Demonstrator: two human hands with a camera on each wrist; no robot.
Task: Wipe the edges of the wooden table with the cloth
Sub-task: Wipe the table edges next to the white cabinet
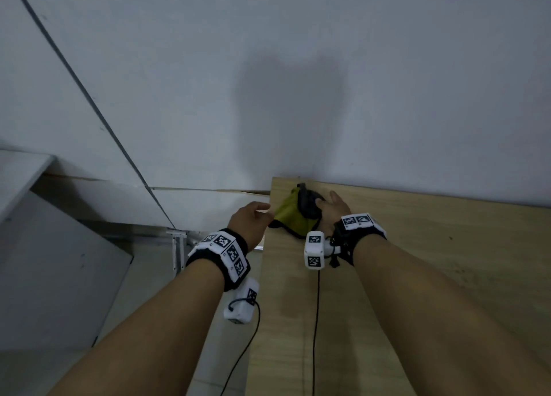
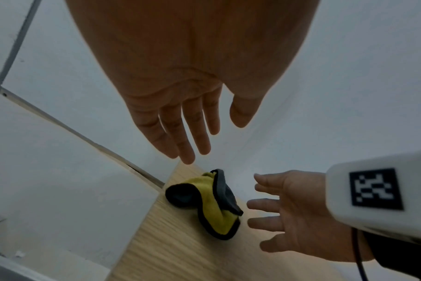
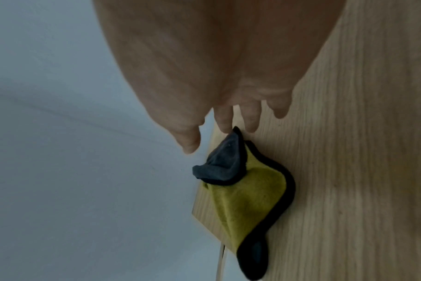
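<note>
From the head camera we look forward and down over both forearms at the far left corner of the wooden table (image 1: 417,276), the white wall (image 1: 298,67) filling the upper half. Our left wrist camera sits under the left hand (image 2: 180,95), close to the palm, facing along the fingers toward that same corner — it also catches the right hand (image 2: 296,214) from the side. Our right wrist camera looks along the right hand's fingers, very near the tabletop. All three views share the corner and the yellow-and-grey cloth (image 3: 243,190) lying there.
</note>
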